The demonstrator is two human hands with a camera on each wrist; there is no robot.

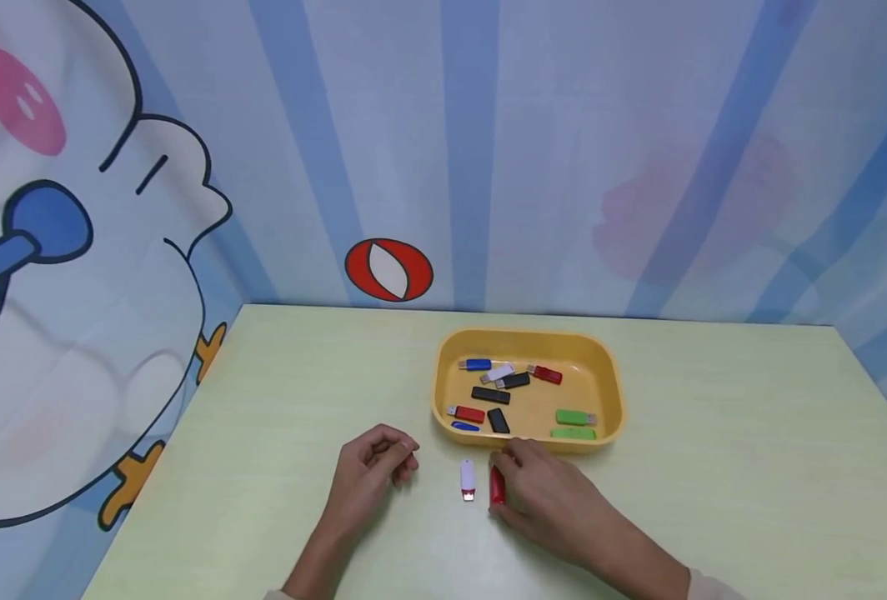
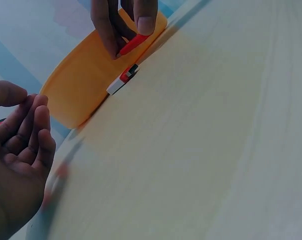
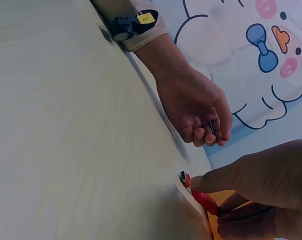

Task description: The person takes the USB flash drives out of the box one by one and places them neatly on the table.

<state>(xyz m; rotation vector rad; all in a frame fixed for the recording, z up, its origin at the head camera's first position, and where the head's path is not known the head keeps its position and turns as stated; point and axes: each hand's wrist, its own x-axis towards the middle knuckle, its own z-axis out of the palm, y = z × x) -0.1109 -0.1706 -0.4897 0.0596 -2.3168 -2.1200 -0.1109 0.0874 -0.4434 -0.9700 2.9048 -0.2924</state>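
In the head view, my right hand [image 1: 552, 500] pinches a red USB stick piece [image 1: 497, 486] between thumb and fingers, just above or on the table before the tray. No metal plug shows on it, so whether it is a stick or a cap I cannot tell. Left of it lies a white USB stick [image 1: 468, 479] with a red collar and bare metal plug, pointing toward me. My left hand [image 1: 372, 479] hovers over the table further left, fingers loosely curled, with nothing visible in its grasp. The left wrist view shows the red piece [image 2: 133, 44] above the white stick [image 2: 118, 82].
A yellow tray [image 1: 610, 425] stands behind my hands. Several USB sticks and caps in blue, white, black, red and green lie in it, the green ones [image 1: 574, 417] at its right. The pale table [image 1: 714, 417] ends at a printed cloth backdrop [image 1: 548, 167].
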